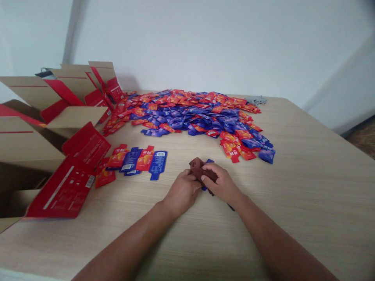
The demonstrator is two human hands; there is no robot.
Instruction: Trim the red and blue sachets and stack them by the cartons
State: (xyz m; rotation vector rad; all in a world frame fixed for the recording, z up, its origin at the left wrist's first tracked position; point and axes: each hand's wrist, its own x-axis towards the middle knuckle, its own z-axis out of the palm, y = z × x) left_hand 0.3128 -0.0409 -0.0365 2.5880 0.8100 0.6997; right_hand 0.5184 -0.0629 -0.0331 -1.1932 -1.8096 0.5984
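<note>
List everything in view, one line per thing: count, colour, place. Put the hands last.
table: one, light wood, fills the lower view
wall: white, behind the table
sachet pile: too many to count, red and blue mixed, far middle of the table
sachet row: about five, red and blue by turns, flat on the table left of the hands
boxes: several, open, red outside and brown inside, along the left edge
grey cloth: one, far end, right of the pile
dark red item: one, kind unclear, gripped between both hands
blue sachet: one, partly hidden behind the dark red item
left hand: on the dark red item
right hand: on the dark red item
</note>
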